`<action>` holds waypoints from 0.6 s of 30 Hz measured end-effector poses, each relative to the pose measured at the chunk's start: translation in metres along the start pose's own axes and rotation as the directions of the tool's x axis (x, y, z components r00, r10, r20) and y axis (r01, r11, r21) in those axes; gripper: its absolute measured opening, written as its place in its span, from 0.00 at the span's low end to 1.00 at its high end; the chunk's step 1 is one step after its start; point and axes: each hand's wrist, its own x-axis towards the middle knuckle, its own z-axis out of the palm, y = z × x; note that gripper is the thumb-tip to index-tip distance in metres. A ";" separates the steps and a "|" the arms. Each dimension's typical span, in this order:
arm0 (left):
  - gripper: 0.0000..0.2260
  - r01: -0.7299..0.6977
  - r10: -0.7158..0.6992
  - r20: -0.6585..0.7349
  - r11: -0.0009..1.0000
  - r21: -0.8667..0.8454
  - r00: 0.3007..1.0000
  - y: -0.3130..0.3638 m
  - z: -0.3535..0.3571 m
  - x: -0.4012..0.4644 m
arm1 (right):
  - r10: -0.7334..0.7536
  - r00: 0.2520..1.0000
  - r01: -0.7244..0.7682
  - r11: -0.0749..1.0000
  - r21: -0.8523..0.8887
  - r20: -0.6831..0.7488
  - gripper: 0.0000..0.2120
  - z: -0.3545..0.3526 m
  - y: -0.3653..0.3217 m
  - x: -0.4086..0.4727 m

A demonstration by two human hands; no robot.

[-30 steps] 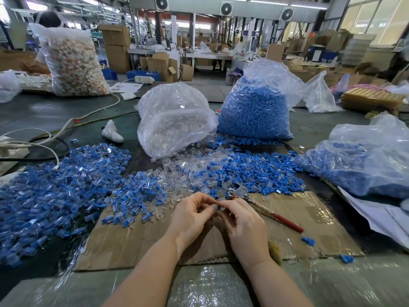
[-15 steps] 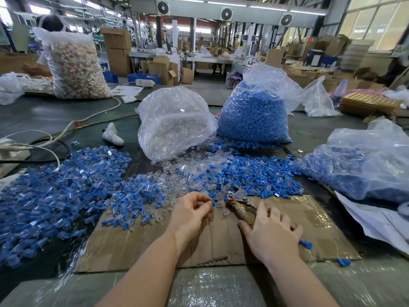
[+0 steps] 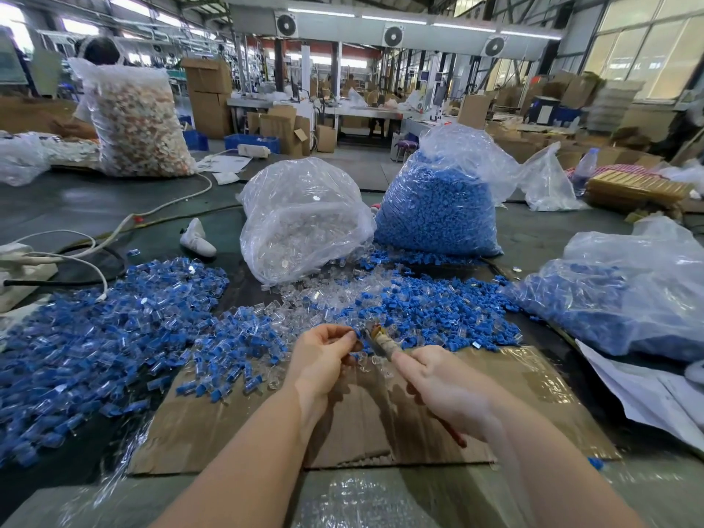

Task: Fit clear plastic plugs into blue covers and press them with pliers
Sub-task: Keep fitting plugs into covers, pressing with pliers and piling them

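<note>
Blue covers (image 3: 415,314) lie heaped w/ clear plugs (image 3: 316,295) just beyond the fingertips; cardboard (image 3: 495,394) under both hands; right hand (image 3: 445,386) curled round pliers (image 3: 381,342), nose fwd; left hand (image 3: 324,356) fingers pinch a small piece, too tiny to tell which.

The right hand (image 3: 445,390) grips the pliers (image 3: 381,342), nose toward the left hand (image 3: 324,356), which pinches a small piece. Blue covers (image 3: 430,314) lie just beyond both hands; cardboard (image 3: 533,383) lies beneath them.
</note>
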 end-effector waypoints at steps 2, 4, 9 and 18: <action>0.03 0.001 -0.001 -0.013 1.000 -0.003 1.000 0.000 -0.001 0.002 | 0.007 0.997 -0.011 0.999 0.049 0.078 0.16 -0.002 0.001 -0.001; 0.03 0.007 -0.007 -0.033 1.000 0.016 0.999 0.000 -0.003 0.003 | 0.002 0.990 -0.014 0.996 0.085 0.143 0.11 -0.005 0.003 -0.001; 0.03 0.024 -0.021 -0.057 0.999 0.043 0.998 -0.002 -0.003 0.005 | 0.025 0.973 -0.049 0.994 0.100 0.229 0.05 -0.006 0.004 0.000; 0.02 0.023 -0.019 -0.083 0.999 0.049 0.996 -0.002 -0.001 0.005 | 0.032 0.973 -0.045 0.998 0.051 0.230 0.09 -0.008 0.000 0.000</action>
